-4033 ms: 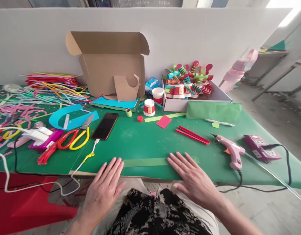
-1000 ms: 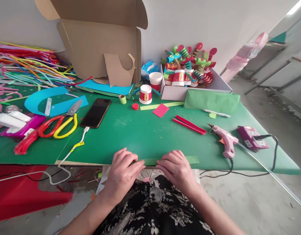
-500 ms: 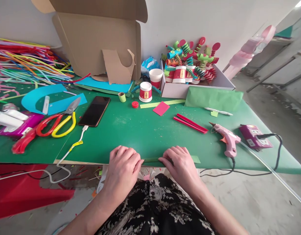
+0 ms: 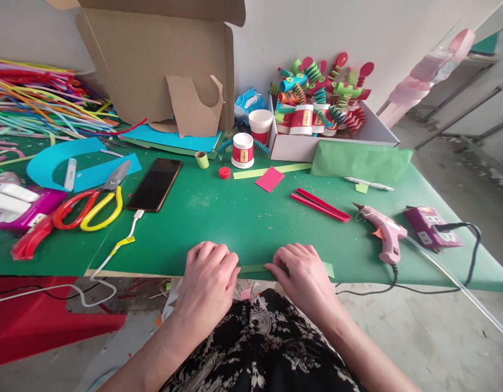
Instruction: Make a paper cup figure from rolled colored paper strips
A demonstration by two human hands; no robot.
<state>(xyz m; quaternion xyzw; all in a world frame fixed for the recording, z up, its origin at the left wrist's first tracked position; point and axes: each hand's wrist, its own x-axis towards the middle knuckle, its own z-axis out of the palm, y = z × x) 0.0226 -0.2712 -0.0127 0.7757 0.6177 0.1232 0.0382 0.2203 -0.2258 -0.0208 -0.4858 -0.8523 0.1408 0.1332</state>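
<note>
Green paper strip [image 4: 253,268] along near edge of bench [image 4: 218,218]; left hand [image 4: 210,277] and right hand [image 4: 302,275] on it, spaced apart, fingers curled, each grip pinching the strip. Mid-bench: red strips [image 4: 320,205], scissors [image 4: 106,198], phone [image 4: 155,184], glue gun [image 4: 382,231]. Beyond: pink paper square [image 4: 270,179], red roll [image 4: 224,172], paper cup [image 4: 242,151] with coiled side pieces. Farther back, right: white box [image 4: 333,148] holding paper figures [image 4: 302,117].

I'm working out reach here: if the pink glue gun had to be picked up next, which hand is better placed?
Probably the right hand. It is nearer the glue gun, which lies on its side; the left hand would have to reach past it. Both are at the green strip.
</note>
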